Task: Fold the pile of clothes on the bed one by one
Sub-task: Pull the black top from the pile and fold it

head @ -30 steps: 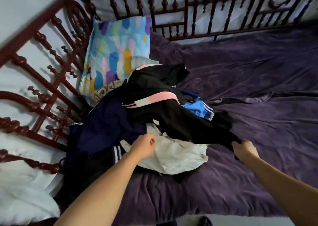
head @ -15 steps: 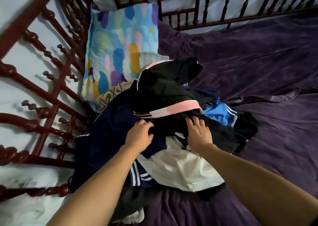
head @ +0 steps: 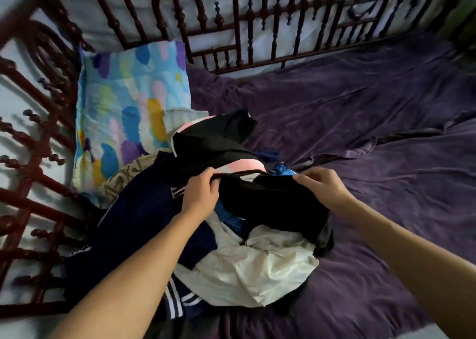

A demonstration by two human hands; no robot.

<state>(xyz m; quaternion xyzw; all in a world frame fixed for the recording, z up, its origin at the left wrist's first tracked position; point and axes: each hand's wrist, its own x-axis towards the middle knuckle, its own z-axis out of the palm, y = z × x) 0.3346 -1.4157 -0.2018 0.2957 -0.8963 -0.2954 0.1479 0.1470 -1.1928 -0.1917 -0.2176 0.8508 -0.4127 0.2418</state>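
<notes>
Both hands have climbed from lying flat on the heap half a second ago to gripping the top edge of the black garment (head: 268, 197), and the right one has swung outward to the garment's right end.

Head view: the left hand (head: 199, 197) sits just left of centre, forearm entering from about 7 o'clock, wrist bent back, fingers curled over and thumb beneath so that it pinches the black cloth's upper hem. The right hand (head: 320, 186) lies toward 3 o'clock of the left, forearm coming in from about 4 o'clock, knuckles up, fingertips closed on the same hem next to a scrap of blue fabric (head: 282, 169). Between the two hands the hem runs taut and nearly level. A pink band (head: 247, 166) on the black garment shows just above that edge.

The pile of clothes (head: 206, 222) lies left of centre on the purple bedspread (head: 386, 158); it holds a navy piece with white stripes (head: 139, 217) at 9 o'clock of the hands and a white garment (head: 257, 269) at 6 o'clock. A patterned pillow (head: 128, 111) leans at 11 o'clock against the dark red bed rail (head: 257, 29).
</notes>
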